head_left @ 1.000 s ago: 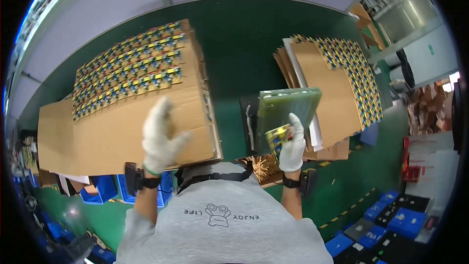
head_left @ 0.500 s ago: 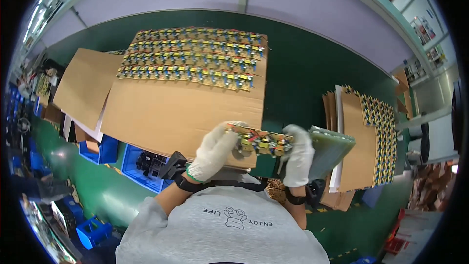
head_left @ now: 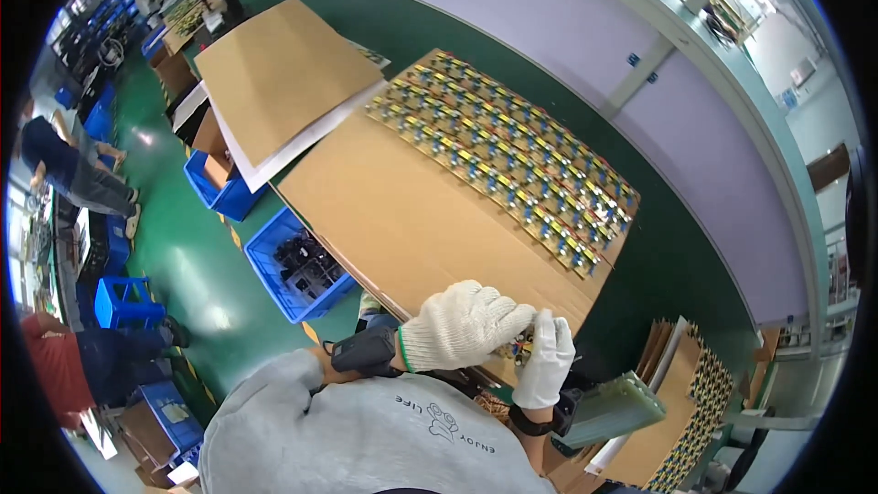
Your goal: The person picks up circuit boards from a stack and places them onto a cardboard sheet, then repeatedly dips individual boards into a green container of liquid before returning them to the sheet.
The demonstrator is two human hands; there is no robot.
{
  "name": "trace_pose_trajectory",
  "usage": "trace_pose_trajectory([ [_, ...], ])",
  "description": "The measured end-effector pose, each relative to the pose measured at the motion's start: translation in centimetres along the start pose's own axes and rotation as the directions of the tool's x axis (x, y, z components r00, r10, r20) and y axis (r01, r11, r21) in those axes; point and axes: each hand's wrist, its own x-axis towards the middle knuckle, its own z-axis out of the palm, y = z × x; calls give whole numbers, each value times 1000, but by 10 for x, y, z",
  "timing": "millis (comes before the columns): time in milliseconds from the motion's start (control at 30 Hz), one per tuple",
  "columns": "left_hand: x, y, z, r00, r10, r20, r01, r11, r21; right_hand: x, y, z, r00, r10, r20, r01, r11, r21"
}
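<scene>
Both my hands wear white knitted gloves and meet above the near edge of a large cardboard sheet. Between them is a circuit board strip with small parts on it, mostly covered by the gloves. My left hand reaches across it from the left, fingers closed over the board. My right hand grips the strip's right end, fingers pointing up. Farther back on the cardboard lie several rows of similar populated circuit boards with yellow, blue and red parts.
Another cardboard sheet lies at the far left. Below it stand a blue bin and another blue bin holding black parts. At right are a stack of translucent greenish sheets and more boards on cardboard. People stand at left.
My view has turned left, so the cardboard and board rows now slant. My left hand has moved over the circuit board strip, hiding most of it; before, the strip showed stretched between both hands.
</scene>
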Motion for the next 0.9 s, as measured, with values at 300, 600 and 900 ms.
trace_pose_trajectory([
  [300, -33, -101, -62, 992, -112, 60, 127, 835, -536, 1, -11, 100, 886, 218, 410, -419, 757, 502],
  [600, -94, -225, -123, 891, -437, 123, 443, 896, -32, 41, 6, 246, 956, 164, 242, -65, 926, -373],
  [900, -130, -273, -143, 764, -636, 108, 644, 761, -73, 67, 17, 223, 881, -270, 388, 469, 396, -789],
])
